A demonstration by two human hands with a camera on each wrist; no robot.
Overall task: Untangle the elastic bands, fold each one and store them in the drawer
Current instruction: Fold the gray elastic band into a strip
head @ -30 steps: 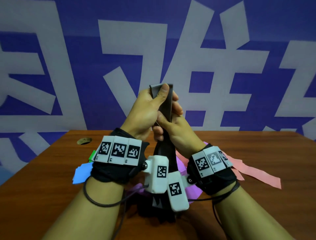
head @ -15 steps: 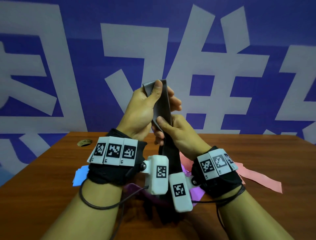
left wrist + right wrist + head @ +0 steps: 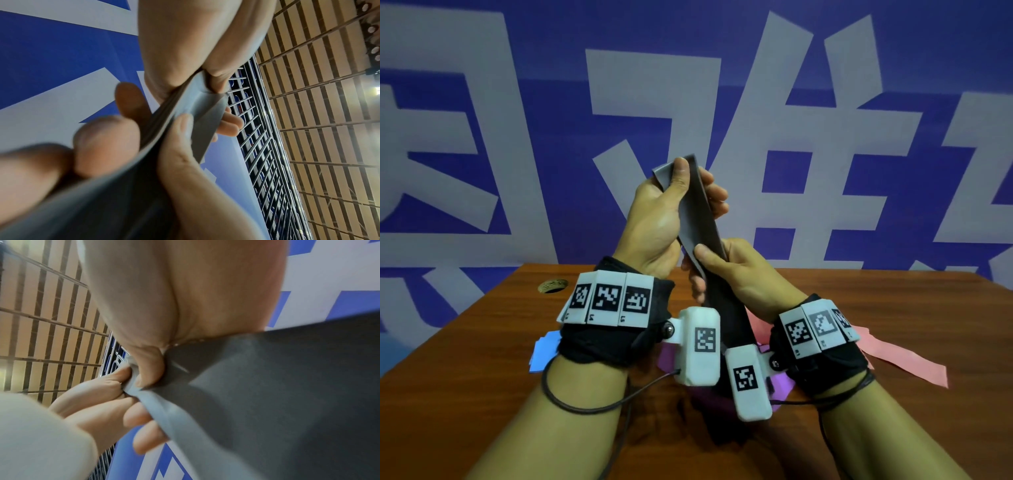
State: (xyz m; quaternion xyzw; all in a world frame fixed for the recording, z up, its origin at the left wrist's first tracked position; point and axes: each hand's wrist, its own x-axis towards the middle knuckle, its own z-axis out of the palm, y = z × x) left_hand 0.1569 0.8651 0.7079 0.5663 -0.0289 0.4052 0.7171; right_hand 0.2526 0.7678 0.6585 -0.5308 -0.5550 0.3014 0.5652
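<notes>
**A:** Start wide: a brown wooden table [image 3: 465, 342], smooth, with a grain and a round cable port [image 3: 553, 285] near the far left corner. Behind it, a blue wall with huge pale lettering [image 3: 654, 102].

**B:** And on the tabletop, the rest of the bands. A pink band [image 3: 900, 359] trails flat off to the right, a purple one [image 3: 780, 387] bunches up under the wrists, and a light blue one [image 3: 542, 353] peeks out at the left. No drawer in sight anywhere.

**A:** Now the main event, the grey elastic band [image 3: 698, 212]. Wide, flat, matte and rubbery, held up off the table between both hands, its lower end hanging dark down behind the wrist cameras.

**B:** The left hand [image 3: 661, 219] has the top end, thumb pressed on the near face and fingers curled behind, clamped right on it. The left wrist view shows the strip bending limp at that pinch.

**A:** The right hand [image 3: 736, 274] sits just below, thumb over the front of the strip, fingers wrapped round the back, gripping the same band.

**B:** So which step are we on?

**A:** I'd call it the grey band coming free of the pile and being straightened for folding. No fold is formed yet.

**B:** Next move, I'd guess: draw the length up clear, then bring end to end while the pinch holds. Being floppy and stretchy, it could snag on the purple one below.
</notes>
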